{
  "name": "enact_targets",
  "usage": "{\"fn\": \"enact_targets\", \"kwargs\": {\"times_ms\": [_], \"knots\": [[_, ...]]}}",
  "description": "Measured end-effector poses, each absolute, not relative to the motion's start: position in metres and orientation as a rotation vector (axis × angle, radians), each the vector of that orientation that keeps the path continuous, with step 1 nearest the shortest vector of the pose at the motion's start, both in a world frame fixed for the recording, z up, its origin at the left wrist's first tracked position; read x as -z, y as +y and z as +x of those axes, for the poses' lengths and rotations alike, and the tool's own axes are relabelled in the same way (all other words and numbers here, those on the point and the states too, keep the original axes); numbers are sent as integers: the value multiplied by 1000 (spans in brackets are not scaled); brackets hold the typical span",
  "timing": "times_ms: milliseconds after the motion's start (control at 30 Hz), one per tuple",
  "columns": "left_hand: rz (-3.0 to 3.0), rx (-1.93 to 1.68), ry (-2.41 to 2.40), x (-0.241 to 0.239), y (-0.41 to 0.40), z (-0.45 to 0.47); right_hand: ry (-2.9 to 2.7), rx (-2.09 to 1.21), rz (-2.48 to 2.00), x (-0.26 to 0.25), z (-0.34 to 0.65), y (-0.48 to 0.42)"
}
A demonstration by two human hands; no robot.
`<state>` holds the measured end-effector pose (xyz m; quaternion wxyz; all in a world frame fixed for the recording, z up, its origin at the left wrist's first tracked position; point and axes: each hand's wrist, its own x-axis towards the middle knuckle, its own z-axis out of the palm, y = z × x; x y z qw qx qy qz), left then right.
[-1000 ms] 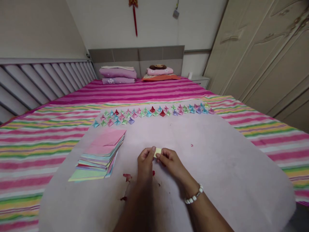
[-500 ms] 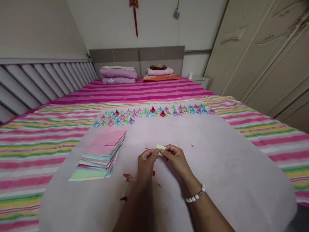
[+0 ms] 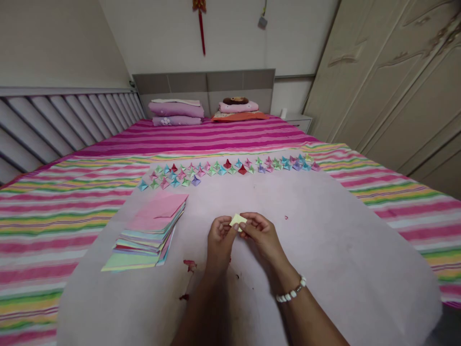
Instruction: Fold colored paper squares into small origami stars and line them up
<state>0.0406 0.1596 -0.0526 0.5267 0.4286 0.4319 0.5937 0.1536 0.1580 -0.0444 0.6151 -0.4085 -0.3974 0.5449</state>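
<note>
A small folded piece of pale yellow paper (image 3: 237, 219) is held between my two hands above the pale round tabletop (image 3: 324, 269). My left hand (image 3: 220, 238) pinches its left side, thumb on the near face. My right hand (image 3: 261, 233) grips the right side with thumb and fingers; a white bead bracelet (image 3: 292, 291) circles that wrist. To the left lies a stack of coloured paper sheets (image 3: 154, 214), pink on top. Along the far edge stand rows of small folded paper shapes (image 3: 221, 168) in several colours.
Red flower-like marks (image 3: 189, 265) show on the tabletop left of my forearms. A striped bedspread (image 3: 39, 230) surrounds the tabletop. Folded bedding (image 3: 178, 113) sits by the headboard (image 3: 180, 81), a slatted rail (image 3: 65, 120) runs left, and a wardrobe (image 3: 389, 81) stands right.
The yellow paper has been turned, so a corner now points away from me. My left fingers have shifted slightly up and my thumbs have moved on the paper.
</note>
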Motion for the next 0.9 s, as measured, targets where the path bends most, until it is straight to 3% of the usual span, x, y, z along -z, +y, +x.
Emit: {"fn": "enact_targets", "kwargs": {"times_ms": [900], "knots": [[977,-1246,883,59,165,37,-921,-1319,-945,45,155,157]]}}
